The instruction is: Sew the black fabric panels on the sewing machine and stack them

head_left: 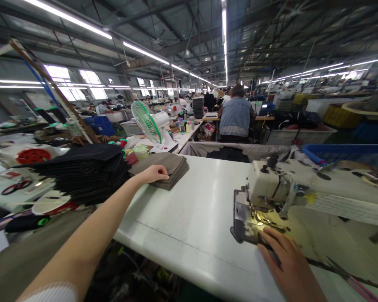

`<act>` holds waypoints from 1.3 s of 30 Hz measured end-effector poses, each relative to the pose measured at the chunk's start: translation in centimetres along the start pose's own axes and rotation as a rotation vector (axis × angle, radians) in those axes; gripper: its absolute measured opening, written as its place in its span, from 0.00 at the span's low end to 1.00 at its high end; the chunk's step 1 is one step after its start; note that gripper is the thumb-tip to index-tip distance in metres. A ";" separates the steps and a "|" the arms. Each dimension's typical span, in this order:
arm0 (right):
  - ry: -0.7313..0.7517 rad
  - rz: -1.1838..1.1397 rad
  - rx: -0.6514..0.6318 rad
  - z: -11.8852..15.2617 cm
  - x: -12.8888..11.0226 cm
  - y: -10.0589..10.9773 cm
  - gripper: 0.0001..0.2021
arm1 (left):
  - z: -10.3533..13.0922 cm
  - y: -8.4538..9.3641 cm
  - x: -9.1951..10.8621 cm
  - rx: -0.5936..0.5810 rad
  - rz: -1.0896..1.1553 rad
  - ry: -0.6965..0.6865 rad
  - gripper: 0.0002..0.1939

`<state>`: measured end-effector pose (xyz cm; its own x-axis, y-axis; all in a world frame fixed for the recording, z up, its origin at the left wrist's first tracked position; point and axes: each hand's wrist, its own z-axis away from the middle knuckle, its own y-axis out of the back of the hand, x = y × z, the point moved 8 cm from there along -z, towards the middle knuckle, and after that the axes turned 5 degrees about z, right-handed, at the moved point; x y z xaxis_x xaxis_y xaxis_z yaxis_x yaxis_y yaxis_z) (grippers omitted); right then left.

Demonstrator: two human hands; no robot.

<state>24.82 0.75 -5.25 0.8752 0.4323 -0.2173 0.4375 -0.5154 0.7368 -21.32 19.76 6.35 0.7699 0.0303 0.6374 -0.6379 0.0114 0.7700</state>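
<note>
My left hand [154, 173] is reached out to a stack of grey-brown fabric pieces [176, 167] on the white table. Its thumb and fingers pinch together at the stack's near right corner, on the edge of a fabric piece. On the other side, my right hand [285, 256] lies at the front of a sewing machine [267, 180], its fingers stretched out beside the lit needle plate [261, 220]. A dark patch shows between its thumb and forefinger; I cannot tell what it is.
A pile of black fabric pieces [88, 172] stands left of the stack, with a green-rimmed fan [148, 123] behind. Scissors [16, 186] lie far left. Pink-handled snips [349, 279] are at lower right. Beyond the white table [201, 209], a person [236, 113] sits facing away.
</note>
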 end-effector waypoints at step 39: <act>-0.426 -0.534 -0.544 -2.0 -3.9 6.2 0.09 | 17.5 -16.0 14.7 -0.305 0.223 -0.302 0.17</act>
<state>23.70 -2.65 1.42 0.6317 0.1460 -0.7614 0.7467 0.1492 0.6482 0.48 2.54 3.89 0.5551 -0.2262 0.8005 -0.7289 0.3313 0.5991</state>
